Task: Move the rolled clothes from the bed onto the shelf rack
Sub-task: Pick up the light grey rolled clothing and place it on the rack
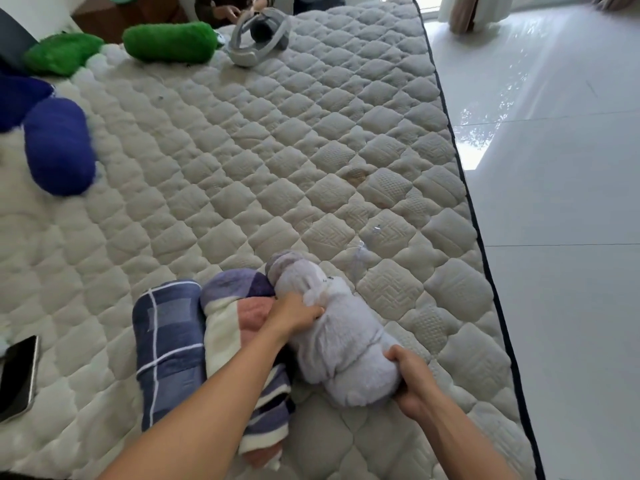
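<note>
Taking hold of the pale lilac roll, first pick-up off the bed.

Left to right along the near edge of the bed (242, 150): the blue checked roll (169, 344) lies untouched, the striped roll (228, 327) sits just beside it under my forearm, then my left hand (294, 315), fingers pinched into the fleece at the middle of the pale lilac roll (332, 334), and my right hand (410, 379), fingers curled and clamped round its near end. The roll rests on the mattress, touching the striped one. Next, I judge, I must lift with both hands evenly so it stays wound, then turn to the rack, which is out of view.
</note>
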Available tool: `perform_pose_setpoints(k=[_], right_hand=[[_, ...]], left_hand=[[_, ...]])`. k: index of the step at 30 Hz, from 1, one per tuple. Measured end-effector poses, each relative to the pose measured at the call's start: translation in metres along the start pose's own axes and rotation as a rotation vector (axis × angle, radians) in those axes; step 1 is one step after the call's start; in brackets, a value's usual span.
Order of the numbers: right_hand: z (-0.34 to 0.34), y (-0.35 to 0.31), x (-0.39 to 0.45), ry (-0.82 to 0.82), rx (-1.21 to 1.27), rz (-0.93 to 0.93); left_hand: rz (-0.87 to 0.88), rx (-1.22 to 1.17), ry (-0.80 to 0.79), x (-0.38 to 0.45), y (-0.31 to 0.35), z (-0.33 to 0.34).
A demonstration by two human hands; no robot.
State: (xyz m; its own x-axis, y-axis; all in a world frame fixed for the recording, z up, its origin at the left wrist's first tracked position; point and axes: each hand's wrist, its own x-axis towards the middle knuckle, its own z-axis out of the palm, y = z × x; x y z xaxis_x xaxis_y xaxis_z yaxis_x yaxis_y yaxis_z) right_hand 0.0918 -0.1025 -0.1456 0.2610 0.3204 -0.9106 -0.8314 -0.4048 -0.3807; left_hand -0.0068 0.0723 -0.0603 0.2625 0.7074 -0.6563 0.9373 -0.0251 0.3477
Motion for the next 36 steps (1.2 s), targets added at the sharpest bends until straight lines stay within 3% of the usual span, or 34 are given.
perform_pose_setpoints(k=[11, 17, 21, 24, 28, 36], right_hand=[[-0.024, 0.029, -0.044, -0.036, 0.079, -0.074], [-0.025, 0.064, -0.104, -0.158, 0.017, -0.126], [0.002, 0.086, -0.157, -0.228, -0.198, -0.318], [0.029, 0.104, -0.202, -0.353, -0.406, -0.508], [0.056, 0.162, -0.259, -0.572, -0.647, -0.653], [0.031, 0.365, -0.381, -1.067, -1.074, -0.603]], left_hand=[[0.225, -0.011, -0.034, -0.076, -0.011, 0.004], [0.155, -0.184, 0.050, -0.161, -0.069, 0.000], [-0.044, -0.379, 0.178, -0.233, -0.141, -0.008], [-0.139, -0.704, 0.264, -0.298, -0.202, 0.001], [-0.222, -1.096, 0.499, -0.399, -0.276, 0.047], [-0.455, -1.696, 1.018, -0.610, -0.402, 0.185]])
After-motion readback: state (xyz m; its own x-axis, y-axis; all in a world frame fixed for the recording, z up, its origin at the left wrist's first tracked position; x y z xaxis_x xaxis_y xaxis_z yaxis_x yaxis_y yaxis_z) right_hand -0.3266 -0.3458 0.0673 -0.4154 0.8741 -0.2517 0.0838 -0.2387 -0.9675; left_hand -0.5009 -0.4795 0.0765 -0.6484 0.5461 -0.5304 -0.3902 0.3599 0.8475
